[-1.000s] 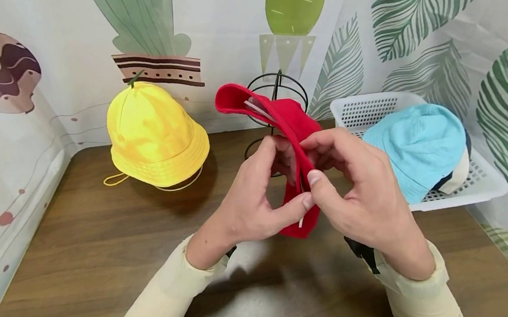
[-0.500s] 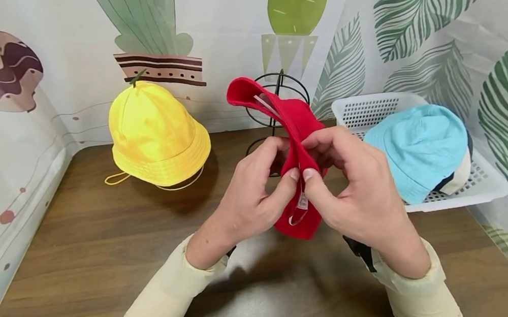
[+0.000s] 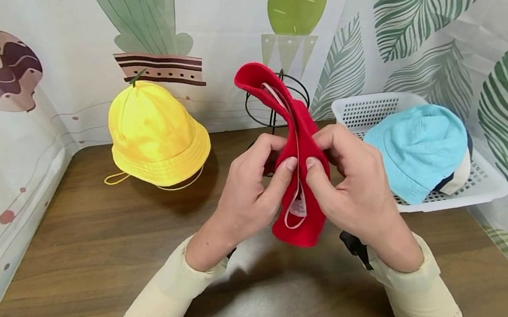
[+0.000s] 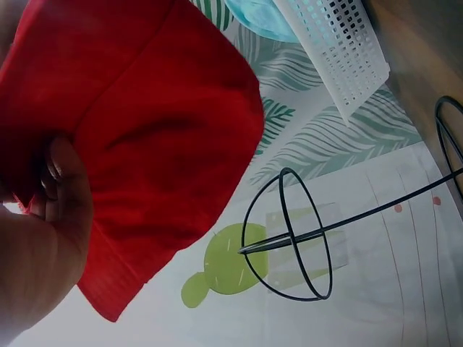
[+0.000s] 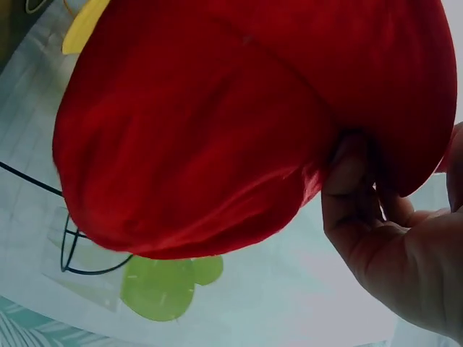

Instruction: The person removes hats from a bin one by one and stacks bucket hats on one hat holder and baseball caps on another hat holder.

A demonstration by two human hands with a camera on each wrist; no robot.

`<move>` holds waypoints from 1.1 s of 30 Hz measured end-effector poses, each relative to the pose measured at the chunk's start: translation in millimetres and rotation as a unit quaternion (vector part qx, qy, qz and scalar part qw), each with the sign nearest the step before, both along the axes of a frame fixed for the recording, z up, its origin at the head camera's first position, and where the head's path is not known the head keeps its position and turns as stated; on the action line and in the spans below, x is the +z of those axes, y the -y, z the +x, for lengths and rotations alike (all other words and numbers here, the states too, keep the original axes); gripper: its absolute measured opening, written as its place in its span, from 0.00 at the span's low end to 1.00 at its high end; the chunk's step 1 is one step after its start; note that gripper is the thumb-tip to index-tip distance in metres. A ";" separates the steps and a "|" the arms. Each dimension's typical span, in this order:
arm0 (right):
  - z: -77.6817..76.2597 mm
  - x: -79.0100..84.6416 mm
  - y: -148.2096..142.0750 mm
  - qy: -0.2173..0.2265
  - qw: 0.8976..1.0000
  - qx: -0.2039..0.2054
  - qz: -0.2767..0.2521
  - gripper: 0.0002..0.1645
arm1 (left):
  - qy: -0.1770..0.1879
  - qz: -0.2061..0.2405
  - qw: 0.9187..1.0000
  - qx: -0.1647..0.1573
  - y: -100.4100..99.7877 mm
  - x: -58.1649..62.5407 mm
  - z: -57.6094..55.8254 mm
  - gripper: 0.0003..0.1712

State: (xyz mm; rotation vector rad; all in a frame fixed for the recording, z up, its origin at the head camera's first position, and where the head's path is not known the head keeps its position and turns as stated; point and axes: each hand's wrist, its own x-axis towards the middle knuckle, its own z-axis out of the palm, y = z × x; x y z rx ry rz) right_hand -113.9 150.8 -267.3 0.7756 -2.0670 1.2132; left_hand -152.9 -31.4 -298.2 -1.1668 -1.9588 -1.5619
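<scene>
- Red cloth hat (image 3: 308, 135): this is in the middle, held up in the air over the brown worktop (image 3: 77, 277). It is squashed thin, with one end pointing to 11 o'clock and the other to 6 o'clock.
- Left hand (image 3: 250, 192): it is at 8 o'clock from the red hat. Its fingers pinch the hat, with the thumb in front and the rest tucked behind.
- Right hand (image 3: 358, 189): it is at 4 o'clock from the red hat. Its fingers pinch the hat too, thumb in front. The two thumb tips are near each other, with a little gap.
- White strip (image 3: 299, 206): it runs inside the slit of the red hat, and a loop hangs near the 6 o'clock end.
- Black wire stand (image 4: 292, 238): it is behind the red hat, at 12 o'clock. Its round top is made of thin hoops.
- Yellow hat (image 3: 155, 137): it sits well apart at 9 o'clock, brim down. It has a green stalk (image 3: 137, 78) on top and a yellow cord (image 3: 115, 180) at its own 8 o'clock.
- White basket (image 3: 464, 198): it is at 3 o'clock and full of little holes. A light blue hat (image 3: 417, 137) lies in it, on top of dark and cream cloth (image 3: 458, 179).
- Cream sleeves (image 3: 162, 300): one is between 7 and 8 o'clock, the other near 5.
</scene>
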 end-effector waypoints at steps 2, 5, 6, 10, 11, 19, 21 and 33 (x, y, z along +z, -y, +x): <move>-1.8 -1.2 -0.9 0.012 1.000 0.008 -0.014 0.06 | 0.002 0.006 1.000 0.001 0.8 0.7 -0.6 0.08; -4.4 -2.6 -2.7 0.025 0.999 0.013 -0.030 0.06 | 0.000 0.017 1.000 0.006 2.5 1.9 -1.9 0.06; -5.1 -2.9 -3.4 0.026 0.999 0.015 -0.036 0.06 | -0.002 0.020 1.000 0.008 3.3 2.4 -2.2 0.05; -5.7 -2.9 -6.2 0.035 0.997 0.020 -0.059 0.08 | -0.009 0.034 0.999 0.021 7.3 5.3 -3.8 0.04; -5.5 -2.5 -6.9 0.038 0.997 0.020 -0.066 0.08 | -0.012 0.036 0.999 0.025 8.4 6.3 -4.1 0.04; -3.0 3.0 -11.4 0.024 0.995 0.004 -0.100 0.08 | -0.033 0.053 0.997 0.046 17.7 13.9 -6.8 0.03; -2.2 4.3 -12.5 0.022 0.994 -0.001 -0.107 0.08 | -0.036 0.054 0.996 0.053 21.3 15.9 -7.3 0.03; -4.1 6.8 -20.8 0.012 0.987 -0.032 -0.158 0.13 | -0.052 0.062 0.990 0.117 42.8 25.7 -13.7 0.10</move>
